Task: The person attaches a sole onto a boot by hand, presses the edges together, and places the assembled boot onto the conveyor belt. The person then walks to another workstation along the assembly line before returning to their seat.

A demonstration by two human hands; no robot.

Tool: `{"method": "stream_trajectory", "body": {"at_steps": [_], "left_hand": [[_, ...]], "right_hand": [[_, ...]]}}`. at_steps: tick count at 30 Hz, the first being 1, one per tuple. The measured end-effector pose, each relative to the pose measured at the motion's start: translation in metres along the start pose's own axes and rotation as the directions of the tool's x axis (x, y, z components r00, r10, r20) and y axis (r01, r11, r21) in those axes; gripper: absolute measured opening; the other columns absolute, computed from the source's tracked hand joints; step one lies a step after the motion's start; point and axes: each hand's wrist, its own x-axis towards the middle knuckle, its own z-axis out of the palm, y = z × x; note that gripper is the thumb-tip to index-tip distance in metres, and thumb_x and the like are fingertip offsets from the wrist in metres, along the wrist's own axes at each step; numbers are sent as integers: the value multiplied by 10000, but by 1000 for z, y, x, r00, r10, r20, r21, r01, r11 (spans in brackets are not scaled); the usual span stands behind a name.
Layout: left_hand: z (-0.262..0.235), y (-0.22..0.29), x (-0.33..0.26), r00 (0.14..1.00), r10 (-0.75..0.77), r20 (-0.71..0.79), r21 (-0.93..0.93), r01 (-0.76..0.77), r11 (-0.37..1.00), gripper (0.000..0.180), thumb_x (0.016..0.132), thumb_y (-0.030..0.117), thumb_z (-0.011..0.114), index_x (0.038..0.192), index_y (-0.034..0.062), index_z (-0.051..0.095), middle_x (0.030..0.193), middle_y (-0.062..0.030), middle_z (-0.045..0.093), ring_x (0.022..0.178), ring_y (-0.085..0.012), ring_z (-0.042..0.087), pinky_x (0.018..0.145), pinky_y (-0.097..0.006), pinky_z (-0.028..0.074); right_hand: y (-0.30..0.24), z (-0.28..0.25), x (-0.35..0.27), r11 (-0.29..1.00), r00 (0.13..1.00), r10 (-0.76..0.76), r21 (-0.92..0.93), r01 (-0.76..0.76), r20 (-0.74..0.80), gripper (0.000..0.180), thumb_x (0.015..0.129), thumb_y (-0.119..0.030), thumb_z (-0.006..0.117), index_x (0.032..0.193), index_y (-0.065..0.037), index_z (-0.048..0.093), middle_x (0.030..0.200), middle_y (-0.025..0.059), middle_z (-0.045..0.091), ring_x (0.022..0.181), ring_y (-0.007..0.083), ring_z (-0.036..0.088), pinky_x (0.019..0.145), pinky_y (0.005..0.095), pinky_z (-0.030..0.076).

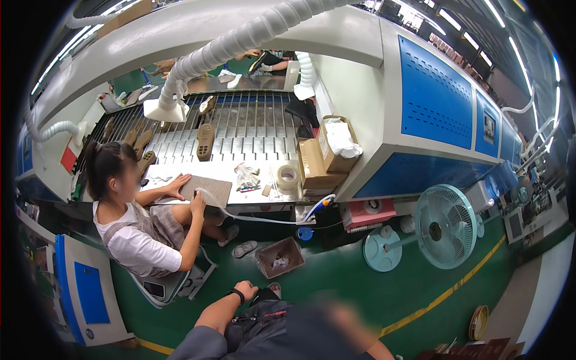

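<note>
Nearest the lens, the person's left hand (245, 289) rests on a dark trouser knee (264, 312), fingers curled loosely together and holding nothing; a black wristband (236, 295) circles the wrist. The right hand is a blur at the lower edge, so I cannot tell how it is set.

By size, a long grey-and-blue machine housing (432, 102) runs across the top right, smooth metal panels with perforated blue doors. Before it lies a slatted metal conveyor (252, 129), its long axis running away from the camera, carrying tan shoe soles (205, 141) that point lengthwise along the slats. A ribbed white hose (240, 39) arcs overhead. A round teal fan (445, 226) stands on the glossy green floor (336, 282).

A seated co-worker (135, 231) presses both hands on a ribbed grey mat (207, 191) on the bench. Cardboard boxes (321, 162) sit beside a tape roll (288, 176). A small brown bin (279, 257) stands just ahead of the knee.
</note>
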Motion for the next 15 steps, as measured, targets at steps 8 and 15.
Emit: {"method": "stream_trajectory", "body": {"at_steps": [8,15], "left_hand": [[-3,2,-2,1000,7,-14,-2,-7,1000,450,889,402,690,1115,16,743,1150,-224,728,1137,-367,679,1012,-430,522],[-2,1,-2,1000,-3,-8,-3,3,1000,446,899,396,690,1128,15,738,1157,-224,727,1151,-362,674,1019,-428,518]], "right_hand": [[-1,0,1,1000,1000,5,10,-5,5,319,829,-387,724,931,-93,794,922,145,767,913,325,737,852,438,569],[-1,-1,0,1000,999,12,23,-13,31,321,824,-406,687,920,-117,790,954,151,764,961,353,726,887,458,565]]}}
